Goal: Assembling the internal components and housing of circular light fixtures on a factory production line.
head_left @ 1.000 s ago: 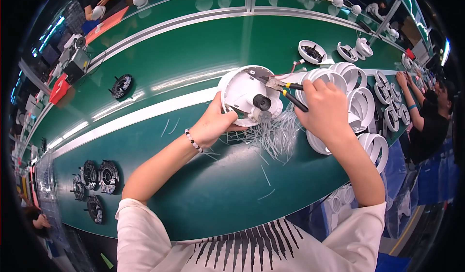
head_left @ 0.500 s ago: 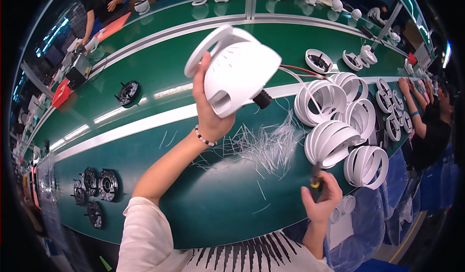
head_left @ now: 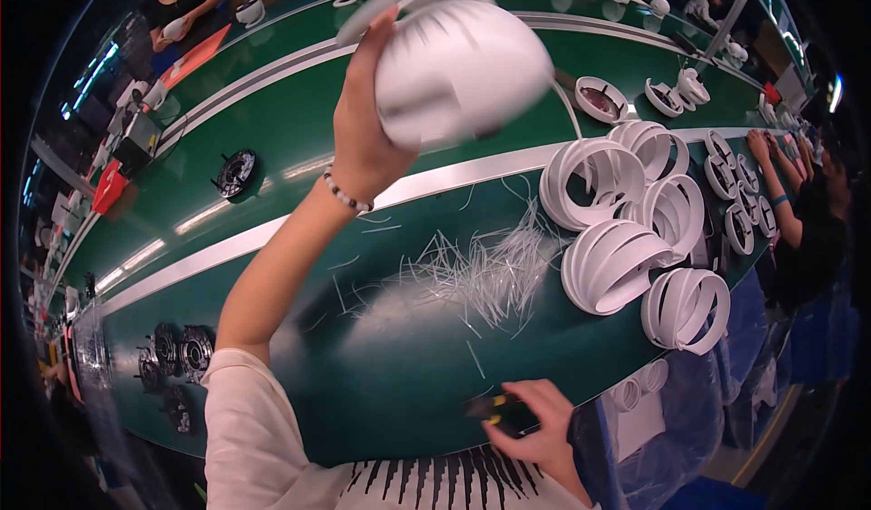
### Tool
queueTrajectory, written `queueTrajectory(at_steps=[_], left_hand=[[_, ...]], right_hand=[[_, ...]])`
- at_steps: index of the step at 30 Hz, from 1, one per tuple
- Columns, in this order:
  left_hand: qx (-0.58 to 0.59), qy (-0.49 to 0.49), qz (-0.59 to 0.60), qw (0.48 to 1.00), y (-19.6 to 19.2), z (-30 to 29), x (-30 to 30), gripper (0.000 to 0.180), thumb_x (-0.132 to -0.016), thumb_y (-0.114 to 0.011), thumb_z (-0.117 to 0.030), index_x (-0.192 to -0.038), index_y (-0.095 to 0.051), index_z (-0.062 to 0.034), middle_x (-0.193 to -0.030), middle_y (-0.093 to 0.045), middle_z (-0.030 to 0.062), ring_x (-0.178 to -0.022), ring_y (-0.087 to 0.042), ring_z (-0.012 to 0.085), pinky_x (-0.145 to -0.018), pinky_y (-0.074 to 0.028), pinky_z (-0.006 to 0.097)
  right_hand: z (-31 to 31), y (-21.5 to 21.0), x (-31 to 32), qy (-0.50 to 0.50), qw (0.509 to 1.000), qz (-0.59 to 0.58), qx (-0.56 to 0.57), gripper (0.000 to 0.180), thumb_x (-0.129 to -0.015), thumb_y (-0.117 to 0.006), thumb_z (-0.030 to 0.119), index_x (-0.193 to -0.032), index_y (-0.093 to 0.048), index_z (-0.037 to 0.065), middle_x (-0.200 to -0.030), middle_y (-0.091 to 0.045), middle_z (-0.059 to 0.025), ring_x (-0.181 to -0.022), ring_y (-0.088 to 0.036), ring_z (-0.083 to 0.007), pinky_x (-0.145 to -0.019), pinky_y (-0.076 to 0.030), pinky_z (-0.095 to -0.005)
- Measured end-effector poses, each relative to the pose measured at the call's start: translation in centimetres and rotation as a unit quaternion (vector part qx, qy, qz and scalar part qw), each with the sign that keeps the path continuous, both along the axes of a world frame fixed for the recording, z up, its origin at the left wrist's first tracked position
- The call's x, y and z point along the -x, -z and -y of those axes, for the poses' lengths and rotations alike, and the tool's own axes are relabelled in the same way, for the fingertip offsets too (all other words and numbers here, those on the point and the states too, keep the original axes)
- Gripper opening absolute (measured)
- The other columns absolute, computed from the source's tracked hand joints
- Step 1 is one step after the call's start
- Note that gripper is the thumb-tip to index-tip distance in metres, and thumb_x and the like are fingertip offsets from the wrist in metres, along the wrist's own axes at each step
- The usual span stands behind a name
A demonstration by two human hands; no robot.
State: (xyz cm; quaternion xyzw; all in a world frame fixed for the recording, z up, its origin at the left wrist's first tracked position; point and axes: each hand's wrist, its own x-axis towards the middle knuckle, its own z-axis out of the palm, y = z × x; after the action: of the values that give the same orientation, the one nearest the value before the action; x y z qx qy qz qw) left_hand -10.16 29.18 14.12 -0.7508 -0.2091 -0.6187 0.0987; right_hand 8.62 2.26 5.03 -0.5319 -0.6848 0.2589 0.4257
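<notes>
While the left hand point(head_left: 361, 115) wraps tight around its side, the white shell point(head_left: 481, 65) is up high over the green table point(head_left: 390, 410). It looks hard, smooth and light — maybe slippery, so hold its round side. The right hand point(head_left: 537, 424) is by a blurry dark tool point(head_left: 487, 408) — I cannot tell if it pinches it. Thin, shiny strips point(head_left: 490, 274) lie in a messy pile.
</notes>
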Motion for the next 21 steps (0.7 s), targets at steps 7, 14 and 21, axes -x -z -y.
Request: queueTrajectory(at_steps=[7,14,21], left_hand=[[0.708,0.336,0.382,0.489,7.7,-8.4,-1.2,0.030,-0.076,-0.039,0.004,-0.103,-0.031,0.0150,-0.105,-0.041,0.0238,-0.093,-0.052,0.0362,-0.075,-0.054,0.040],[0.692,0.398,0.355,0.487,11.9,-11.2,-5.2,0.049,-0.087,-0.046,-0.017,-0.118,-0.024,0.0134,-0.114,-0.040,0.0258,-0.096,-0.052,0.0355,-0.079,-0.051,0.034],[0.722,0.191,0.187,0.639,8.5,-6.8,0.0,0.044,-0.087,-0.046,-0.032,-0.116,-0.040,-0.0013,-0.113,-0.049,0.0127,-0.094,-0.055,0.0219,-0.073,-0.049,0.034]], right_hand=[[0.1,1.1,4.1,-0.124,0.984,0.112,-0.056,0.054,-0.049,-0.072,0.019,-0.099,-0.056,0.005,-0.090,-0.055,-0.0066,-0.079,-0.052,-0.0227,-0.069,-0.039,-0.0334],[-1.1,2.9,6.7,-0.151,0.979,0.123,-0.057,0.049,-0.056,-0.071,0.021,-0.100,-0.055,0.005,-0.093,-0.052,-0.0063,-0.083,-0.049,-0.0216,-0.070,-0.037,-0.0318],[-3.6,1.3,6.3,-0.148,0.977,0.138,-0.072,0.048,-0.062,-0.069,0.035,-0.098,-0.055,0.006,-0.106,-0.049,-0.0108,-0.104,-0.045,-0.0248,-0.093,-0.024,-0.0497]])
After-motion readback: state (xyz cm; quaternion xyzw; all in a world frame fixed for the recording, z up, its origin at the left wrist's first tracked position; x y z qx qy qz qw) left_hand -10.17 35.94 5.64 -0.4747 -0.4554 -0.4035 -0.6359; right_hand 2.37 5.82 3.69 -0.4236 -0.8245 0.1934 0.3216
